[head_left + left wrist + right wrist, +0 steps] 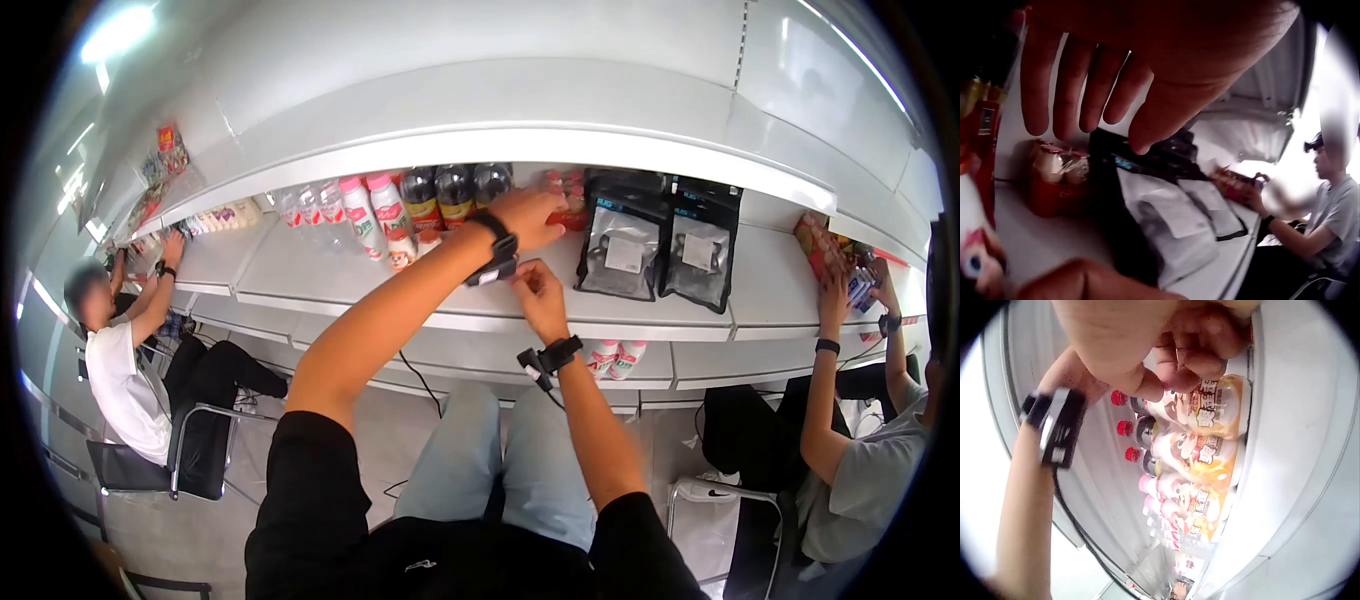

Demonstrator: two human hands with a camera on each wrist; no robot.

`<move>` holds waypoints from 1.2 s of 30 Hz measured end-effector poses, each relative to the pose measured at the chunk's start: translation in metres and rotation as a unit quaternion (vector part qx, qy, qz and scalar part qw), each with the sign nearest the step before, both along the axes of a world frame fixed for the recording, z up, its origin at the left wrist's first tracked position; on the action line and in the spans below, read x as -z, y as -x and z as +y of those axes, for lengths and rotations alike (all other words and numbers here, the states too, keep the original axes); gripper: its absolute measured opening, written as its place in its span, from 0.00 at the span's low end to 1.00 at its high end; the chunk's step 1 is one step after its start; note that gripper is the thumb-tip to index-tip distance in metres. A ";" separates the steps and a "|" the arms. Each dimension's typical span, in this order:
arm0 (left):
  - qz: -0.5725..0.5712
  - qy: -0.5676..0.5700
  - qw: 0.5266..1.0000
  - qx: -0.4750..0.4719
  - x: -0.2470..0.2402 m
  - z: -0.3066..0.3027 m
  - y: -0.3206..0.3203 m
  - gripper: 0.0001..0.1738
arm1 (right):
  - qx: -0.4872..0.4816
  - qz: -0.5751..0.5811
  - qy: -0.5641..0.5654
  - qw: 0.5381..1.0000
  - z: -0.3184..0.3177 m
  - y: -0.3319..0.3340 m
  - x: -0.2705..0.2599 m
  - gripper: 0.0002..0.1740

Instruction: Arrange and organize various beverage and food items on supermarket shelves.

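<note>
My left hand (530, 217) reaches over the shelf toward a red-wrapped pack of small bottles (572, 203). In the left wrist view its fingers spread above that pack and hold nothing. Lower down, near the shelf's front edge, is my right hand (543, 300), close to the strapped device on my left wrist. Its fingers are loosely curled, with no object showing between them in the right wrist view. Beside my left forearm stand small orange-and-white bottles (1207, 453). Black pouches with white labels (622, 250) lean on the shelf just right of my hands.
Dark bottles with red-and-yellow labels (455, 200) and pink-capped white bottles (388, 205) line the back left. An upper shelf's edge (500, 145) overhangs the goods. More bottles (615, 358) stand below. People sit at both sides, one handling a red package (815, 245).
</note>
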State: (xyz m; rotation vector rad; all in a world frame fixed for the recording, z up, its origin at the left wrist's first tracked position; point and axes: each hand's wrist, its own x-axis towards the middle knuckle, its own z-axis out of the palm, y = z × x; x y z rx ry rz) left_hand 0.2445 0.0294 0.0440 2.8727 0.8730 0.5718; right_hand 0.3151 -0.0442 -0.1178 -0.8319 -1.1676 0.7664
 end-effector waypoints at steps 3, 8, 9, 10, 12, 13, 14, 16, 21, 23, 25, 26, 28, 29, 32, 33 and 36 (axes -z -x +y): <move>0.170 0.019 0.975 -0.141 -0.012 0.042 -0.057 0.22 | -0.024 0.016 0.008 1.000 -0.004 0.000 -0.003 0.02; 0.257 0.037 0.945 -0.200 -0.004 0.074 -0.094 0.22 | -0.027 0.017 0.024 0.999 -0.003 -0.001 -0.003 0.02; 0.260 0.037 0.944 -0.200 -0.001 0.077 -0.097 0.22 | -0.026 0.012 0.026 0.999 -0.004 -0.002 -0.005 0.03; 0.264 0.037 0.943 -0.200 0.003 0.078 -0.101 0.22 | -0.025 0.007 0.028 0.999 -0.006 -0.003 -0.006 0.03; 0.267 0.035 0.942 -0.201 0.011 0.081 -0.106 0.22 | -0.026 0.008 0.031 0.999 -0.008 -0.005 -0.008 0.03; 0.268 0.034 0.942 -0.200 0.015 0.082 -0.107 0.22 | -0.028 0.007 0.030 0.999 -0.007 -0.005 -0.011 0.04; 0.267 0.032 0.942 -0.198 0.019 0.082 -0.107 0.22 | -0.021 -0.006 0.035 0.999 -0.008 -0.006 -0.013 0.04; 0.263 0.030 0.947 -0.185 0.022 0.086 -0.105 0.22 | 0.000 -0.032 0.045 0.998 -0.012 -0.007 -0.017 0.04; 0.162 -0.022 0.968 -0.189 0.005 0.067 -0.090 0.16 | -0.003 -0.016 0.016 1.000 -0.008 -0.005 -0.012 0.04; -0.020 -0.124 0.978 -0.168 0.019 0.085 -0.087 0.13 | -0.001 -0.024 0.001 1.000 -0.004 -0.003 -0.008 0.04; -0.063 -0.125 0.979 -0.146 0.005 0.073 -0.072 0.13 | 0.002 -0.046 0.005 0.999 -0.004 -0.003 -0.006 0.03; -0.061 -0.154 0.977 -0.135 0.000 0.061 -0.063 0.15 | 0.002 -0.043 0.008 0.999 -0.005 -0.002 -0.005 0.03; -0.057 -0.219 0.968 -0.109 -0.005 0.048 -0.047 0.21 | 0.006 -0.034 0.007 0.999 0.001 -0.002 -0.002 0.03; -0.047 -0.187 0.975 -0.109 -0.008 0.046 -0.039 0.21 | 0.001 -0.038 -0.009 0.999 0.005 -0.003 0.002 0.06; -0.144 -0.186 0.964 -0.125 -0.024 0.010 -0.017 0.18 | 0.018 0.000 0.028 0.999 0.005 -0.004 -0.002 0.09; -0.153 -0.190 0.961 -0.132 -0.027 0.007 -0.011 0.19 | 0.016 0.023 0.027 0.999 0.008 -0.004 -0.002 0.10; -0.182 -0.203 0.953 -0.134 -0.028 -0.010 0.007 0.23 | 0.015 0.060 0.072 0.995 0.013 -0.009 -0.001 0.07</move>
